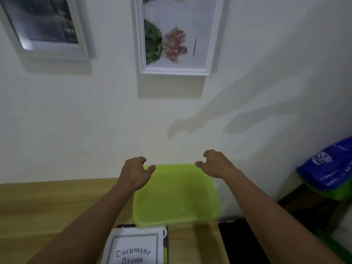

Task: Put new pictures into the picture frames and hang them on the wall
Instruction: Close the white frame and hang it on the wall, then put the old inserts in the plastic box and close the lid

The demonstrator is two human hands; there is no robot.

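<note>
Two white picture frames hang on the wall: one with a dark picture (45, 25) at the upper left, one with a flower picture (175, 35) at the top middle. A sheet reading "Document Frame" (133, 246) lies on the wooden table (47, 202) at the bottom. My left hand (136, 173) and my right hand (215, 163) hover in the air below the flower frame, above a green tray (177, 197). Both hands have loosely curled fingers and hold nothing.
The green tray sits at the table's right end by the wall. A blue bag (327, 164) lies over a green bin at the right. A dark gap (240, 242) drops beside the table's right edge.
</note>
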